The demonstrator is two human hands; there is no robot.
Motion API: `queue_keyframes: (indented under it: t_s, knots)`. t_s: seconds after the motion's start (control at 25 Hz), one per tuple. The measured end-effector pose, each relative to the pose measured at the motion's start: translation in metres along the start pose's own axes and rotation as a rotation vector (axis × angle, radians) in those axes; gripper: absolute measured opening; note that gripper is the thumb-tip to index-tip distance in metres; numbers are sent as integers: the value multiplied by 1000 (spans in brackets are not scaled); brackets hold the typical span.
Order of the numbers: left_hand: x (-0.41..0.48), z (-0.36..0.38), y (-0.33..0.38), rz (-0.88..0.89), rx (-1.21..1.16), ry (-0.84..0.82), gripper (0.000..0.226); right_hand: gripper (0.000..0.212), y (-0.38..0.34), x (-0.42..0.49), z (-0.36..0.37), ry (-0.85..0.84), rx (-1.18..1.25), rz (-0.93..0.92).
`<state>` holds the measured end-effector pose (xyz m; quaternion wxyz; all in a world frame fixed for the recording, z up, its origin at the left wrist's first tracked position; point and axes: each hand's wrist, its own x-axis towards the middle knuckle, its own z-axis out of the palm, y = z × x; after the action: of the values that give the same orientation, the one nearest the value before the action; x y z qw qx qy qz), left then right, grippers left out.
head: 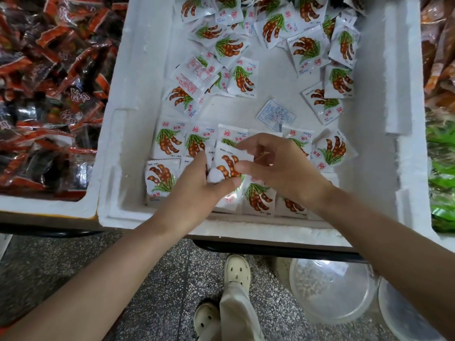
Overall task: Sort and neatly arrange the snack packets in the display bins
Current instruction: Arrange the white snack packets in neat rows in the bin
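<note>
Fingers (242, 166) of left hand (197, 185) and right hand (283, 168) curled, pinching one packet (227, 166), over bin (138, 70)

This looks like a snack shop: an open white foam bin (138, 70) holds many identical white packets (242, 78) printed with brown pods, flanked by a bin of red-and-black packets (49, 70) and piles of orange packets (438, 57) and green packets (440, 168), above a speckled floor (160, 279)
</note>
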<state>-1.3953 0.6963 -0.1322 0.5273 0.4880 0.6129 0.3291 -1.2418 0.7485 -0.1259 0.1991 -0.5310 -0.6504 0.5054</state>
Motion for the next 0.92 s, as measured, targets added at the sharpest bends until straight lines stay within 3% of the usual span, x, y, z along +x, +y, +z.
queue_keyframes:
  t_s: [0.12, 0.24, 0.4, 0.64, 0.8, 0.84, 0.92]
  knots:
    - [3, 7, 3, -13, -40, 2, 23, 30, 7, -3, -9, 79, 62, 84]
    - [13, 5, 4, -109, -128, 149, 15, 25, 19, -4, -29, 114, 77, 163]
    - [19, -2, 5, -150, -173, 249, 26, 23, 39, -4, -40, 92, -88, 248]
    - [16, 6, 9, -123, -125, 162, 17, 12, 43, -2, -19, 13, -273, 211]
    - [16, 13, 9, -134, -91, 111, 23, 20, 43, -6, -20, 51, -404, 96]
    - [16, 13, 10, -112, -78, 83, 24, 21, 41, -8, -22, 88, -375, 49]
    - [16, 15, 15, -72, -66, 17, 26, 14, 34, -14, -28, 131, -95, 18]
